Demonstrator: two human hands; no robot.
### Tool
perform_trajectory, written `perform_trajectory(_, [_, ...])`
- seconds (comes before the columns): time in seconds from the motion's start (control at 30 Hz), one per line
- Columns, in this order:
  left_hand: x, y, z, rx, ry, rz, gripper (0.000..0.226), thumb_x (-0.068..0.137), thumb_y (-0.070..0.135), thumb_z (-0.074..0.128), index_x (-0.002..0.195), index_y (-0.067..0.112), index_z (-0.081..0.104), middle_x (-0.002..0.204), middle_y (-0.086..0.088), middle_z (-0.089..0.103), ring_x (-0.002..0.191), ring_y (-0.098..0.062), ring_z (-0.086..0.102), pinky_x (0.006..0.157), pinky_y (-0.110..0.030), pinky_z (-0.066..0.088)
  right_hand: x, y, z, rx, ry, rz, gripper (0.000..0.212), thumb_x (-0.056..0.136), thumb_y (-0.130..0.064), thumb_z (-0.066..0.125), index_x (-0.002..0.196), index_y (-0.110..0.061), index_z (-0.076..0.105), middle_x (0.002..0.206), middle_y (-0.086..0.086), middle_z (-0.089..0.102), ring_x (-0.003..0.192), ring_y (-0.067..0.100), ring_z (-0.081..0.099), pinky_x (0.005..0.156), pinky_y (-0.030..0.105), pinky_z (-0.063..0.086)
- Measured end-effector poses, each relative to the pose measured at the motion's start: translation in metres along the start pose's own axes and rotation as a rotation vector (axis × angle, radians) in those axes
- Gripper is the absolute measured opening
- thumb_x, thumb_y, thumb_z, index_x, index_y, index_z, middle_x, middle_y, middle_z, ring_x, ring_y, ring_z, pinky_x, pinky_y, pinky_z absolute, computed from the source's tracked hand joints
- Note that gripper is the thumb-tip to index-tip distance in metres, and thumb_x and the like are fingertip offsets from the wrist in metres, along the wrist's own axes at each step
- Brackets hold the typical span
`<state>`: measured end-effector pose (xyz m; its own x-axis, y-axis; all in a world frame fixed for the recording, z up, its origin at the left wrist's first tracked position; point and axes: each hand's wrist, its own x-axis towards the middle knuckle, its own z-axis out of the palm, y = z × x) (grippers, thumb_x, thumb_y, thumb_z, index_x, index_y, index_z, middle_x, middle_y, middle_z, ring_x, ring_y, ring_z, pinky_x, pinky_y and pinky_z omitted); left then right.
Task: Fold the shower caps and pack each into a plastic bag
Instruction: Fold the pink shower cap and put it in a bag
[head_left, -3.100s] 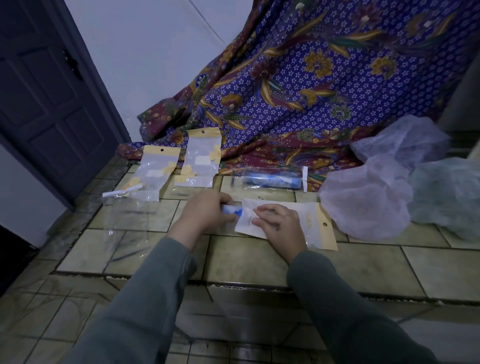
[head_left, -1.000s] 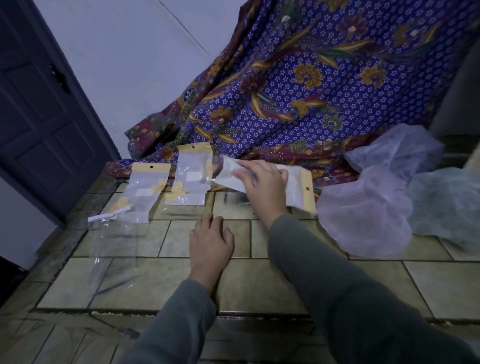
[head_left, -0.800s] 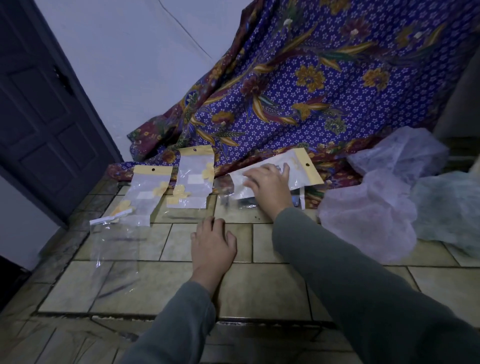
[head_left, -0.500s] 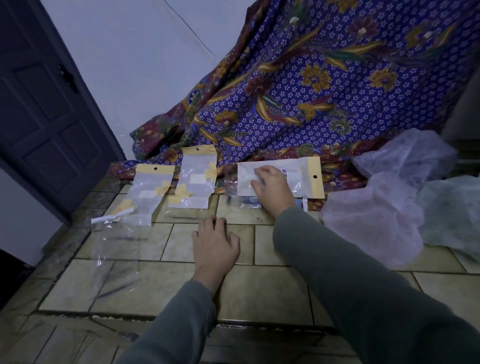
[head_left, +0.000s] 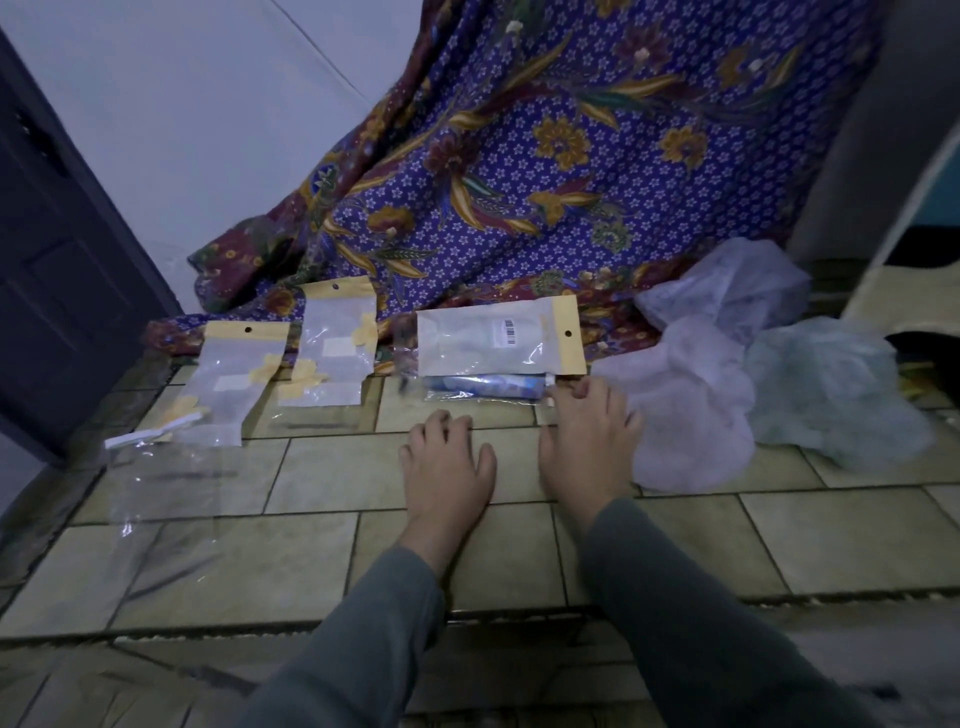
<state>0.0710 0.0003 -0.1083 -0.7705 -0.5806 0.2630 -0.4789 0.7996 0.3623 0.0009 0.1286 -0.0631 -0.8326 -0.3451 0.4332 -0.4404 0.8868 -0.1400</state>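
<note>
We kneel over a tiled floor (head_left: 322, 551), with a patterned purple cloth (head_left: 561, 171) draped ahead of us and a dark door (head_left: 57, 249) far off our left side. Loose shower caps (head_left: 691, 410) lie heaped just right of our right hand (head_left: 589, 441), one touching it. Directly ahead of both hands lies a packed plastic bag (head_left: 493, 338) with a yellow header, and under its near edge a rolled blue cap in a second bag (head_left: 483, 388). Further left of our left hand (head_left: 447, 462) lie two more yellow-topped bags (head_left: 332, 358) and an empty clear bag (head_left: 171, 483). Our left grip rests flat on the tiles, fingers spread, holding nothing. Our right grip is loose and empty, fingertips (head_left: 563, 395) at the blue roll's right end.
</note>
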Motion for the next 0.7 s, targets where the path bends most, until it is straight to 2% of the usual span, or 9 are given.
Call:
perform_trajectory(0.17, [-0.005,0.009,0.013,0.041,-0.017,0.041,0.042,0.083,0.044,0.044,0.114,0.021,0.06,0.127,-0.005,0.051,0.113,-0.029,0.043,0.092,-0.042,0.035,-0.027,0.04,0.0,0.013,-0.047,0.123,0.05,0.077,-0.022,0.064,0.125,-0.027,0.051,0.127,0.008,0.045,0.116,0.027,0.041,0.085,0.043,0.037])
perform_trajectory(0.23, [-0.005,0.008,0.013,0.02,-0.009,0.038,0.047,0.08,0.046,0.04,0.114,0.021,0.061,0.127,-0.006,0.052,0.113,-0.029,0.044,0.092,-0.042,0.035,-0.031,0.051,0.005,0.058,-0.077,0.129,0.051,0.081,-0.015,0.06,0.13,-0.023,0.047,0.126,0.009,0.047,0.115,0.028,0.043,0.088,0.041,0.04])
perform_trajectory(0.3, [-0.005,0.009,0.013,0.021,-0.002,0.045,0.049,0.079,0.047,0.039,0.115,0.021,0.061,0.127,-0.005,0.052,0.114,-0.028,0.044,0.093,-0.042,0.035,-0.032,0.06,0.009,0.153,-0.102,0.093,0.047,0.084,-0.007,0.057,0.129,-0.016,0.05,0.122,0.011,0.053,0.109,0.027,0.049,0.091,0.038,0.042])
perform_trajectory(0.4, [-0.006,0.008,0.012,0.024,0.001,0.042,0.051,0.079,0.047,0.038,0.117,0.022,0.061,0.128,-0.005,0.052,0.115,-0.027,0.044,0.094,-0.042,0.034,-0.032,0.064,0.014,0.318,-0.16,0.061,0.039,0.089,-0.003,0.054,0.128,-0.009,0.055,0.121,0.013,0.059,0.111,0.027,0.053,0.098,0.035,0.042])
perform_trajectory(0.43, [-0.006,0.008,0.012,0.016,-0.003,0.04,0.051,0.079,0.048,0.039,0.117,0.022,0.061,0.128,-0.005,0.053,0.116,-0.027,0.044,0.094,-0.042,0.034,-0.032,0.062,0.014,0.353,-0.157,0.052,0.036,0.089,-0.001,0.054,0.125,-0.007,0.058,0.117,0.014,0.062,0.11,0.028,0.056,0.097,0.035,0.043])
perform_trajectory(0.53, [-0.007,0.008,0.01,-0.01,-0.008,0.032,0.05,0.079,0.048,0.041,0.117,0.023,0.062,0.127,-0.004,0.054,0.116,-0.025,0.045,0.095,-0.04,0.034,-0.032,0.048,0.012,0.467,-0.085,-0.01,0.027,0.083,0.005,0.059,0.106,-0.005,0.068,0.093,0.013,0.067,0.089,0.032,0.062,0.08,0.034,0.049])
perform_trajectory(0.6, [-0.005,0.007,0.006,-0.066,-0.025,0.006,0.045,0.082,0.048,0.046,0.12,0.026,0.059,0.128,0.0,0.053,0.118,-0.023,0.044,0.096,-0.039,0.032,-0.029,0.033,-0.002,0.528,-0.061,-0.042,0.019,0.083,0.004,0.06,0.095,-0.006,0.071,0.084,0.013,0.065,0.081,0.03,0.06,0.072,0.034,0.049])
perform_trajectory(0.7, [0.004,0.0,-0.008,-0.363,-0.021,0.053,0.045,0.086,0.038,0.062,0.128,0.027,0.052,0.133,0.001,0.047,0.123,-0.019,0.044,0.101,-0.037,0.035,-0.02,0.009,-0.027,0.593,-0.012,-0.099,0.017,0.083,0.002,0.056,0.089,-0.007,0.07,0.082,0.013,0.063,0.081,0.031,0.058,0.069,0.038,0.048])
